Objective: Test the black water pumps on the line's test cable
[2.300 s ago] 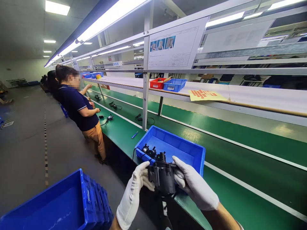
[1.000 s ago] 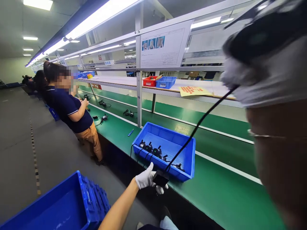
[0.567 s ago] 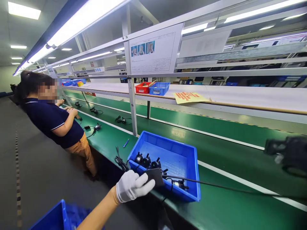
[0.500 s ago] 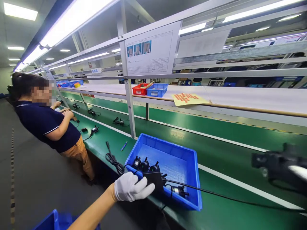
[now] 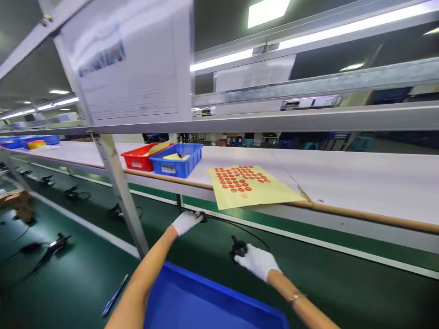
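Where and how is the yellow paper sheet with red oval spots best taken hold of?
Probably pinch the yellow paper sheet from above and below by its bare front-left edge, coming from the front: there it juts past the brown front strip of the white shelf, leaving its underside reachable, and the red oval spots lie mostly farther back.

A long, smooth dark-green worktop [image 5: 329,278] with narrow white lengthwise strips [image 5: 343,250] runs beneath a flat white shelf [image 5: 370,183] edged in brown. A slanting silver-grey metal post [image 5: 120,192] meets a pale grey metal rail [image 5: 308,122]. Overhead, a bright rectangular light panel [image 5: 269,11] and long white strip lights [image 5: 356,27] shine against a dark grey ceiling [image 5: 219,23].
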Demonstrator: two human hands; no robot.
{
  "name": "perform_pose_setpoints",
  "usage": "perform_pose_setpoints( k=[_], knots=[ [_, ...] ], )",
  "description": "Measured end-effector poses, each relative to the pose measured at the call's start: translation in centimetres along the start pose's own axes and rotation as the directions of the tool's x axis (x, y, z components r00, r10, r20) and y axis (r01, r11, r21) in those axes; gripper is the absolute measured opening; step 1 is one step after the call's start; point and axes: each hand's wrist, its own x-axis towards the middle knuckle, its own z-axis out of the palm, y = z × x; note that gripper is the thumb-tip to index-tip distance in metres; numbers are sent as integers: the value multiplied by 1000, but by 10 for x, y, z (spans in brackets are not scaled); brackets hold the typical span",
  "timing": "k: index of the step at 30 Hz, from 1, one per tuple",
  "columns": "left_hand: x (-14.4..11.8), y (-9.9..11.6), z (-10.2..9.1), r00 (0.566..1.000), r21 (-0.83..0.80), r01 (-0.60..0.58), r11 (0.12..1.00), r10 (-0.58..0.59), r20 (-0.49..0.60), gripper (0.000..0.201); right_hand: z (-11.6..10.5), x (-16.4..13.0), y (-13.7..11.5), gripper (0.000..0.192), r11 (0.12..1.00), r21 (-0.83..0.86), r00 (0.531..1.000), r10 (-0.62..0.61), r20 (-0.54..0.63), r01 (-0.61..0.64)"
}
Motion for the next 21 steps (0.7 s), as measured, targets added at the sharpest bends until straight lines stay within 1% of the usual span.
perform_pose_setpoints(
  k=[2,4,5,6,7,8,9,11,13,15,16,18,20,21],
  knots=[
    [20,4,41,996,-32,51,998,-48,75,45,28,32,-19,40,998,-8,996,59,70,-58],
    [27,15,81,979,-77,95,993,-79,187,36,52,57,-33,33,995,-3,985,103,138,-103],
    [28,20,97,965,-103,121,987,-92,245,33,61,66,-39,31,993,1,978,118,172,-120],
    [27,23,111,948,-129,149,980,-104,302,34,68,73,-43,30,992,8,971,125,203,-129],
    [26,26,120,928,-154,180,972,-116,354,35,71,78,-46,29,991,15,965,126,228,-132],
    [24,26,125,908,-177,213,961,-128,399,35,72,81,-49,29,991,23,963,120,243,-129],
    [21,26,125,890,-199,246,949,-139,435,35,70,80,-50,29,992,34,964,107,242,-119],
    [10,23,115,870,-244,308,919,-168,464,34,62,68,-52,31,995,63,980,64,188,-77],
    [-7,22,93,882,-307,356,883,-209,421,34,55,41,-54,34,995,97,996,4,90,-13],
    [-35,32,65,909,-383,382,841,-268,319,41,54,0,-55,34,991,126,998,-54,17,51],
    [-54,41,52,917,-412,389,824,-302,262,45,56,-23,-56,33,988,137,997,-76,4,75],
    [-97,69,30,913,-505,404,763,-372,167,50,65,-72,-59,29,984,152,995,-100,7,98],
    [-145,108,20,892,-661,405,632,-433,132,50,75,-117,-61,27,982,164,995,-102,21,97],
    [-168,129,20,885,-738,390,550,-445,136,48,80,-138,-63,26,981,171,995,-99,29,92]
  ],
)
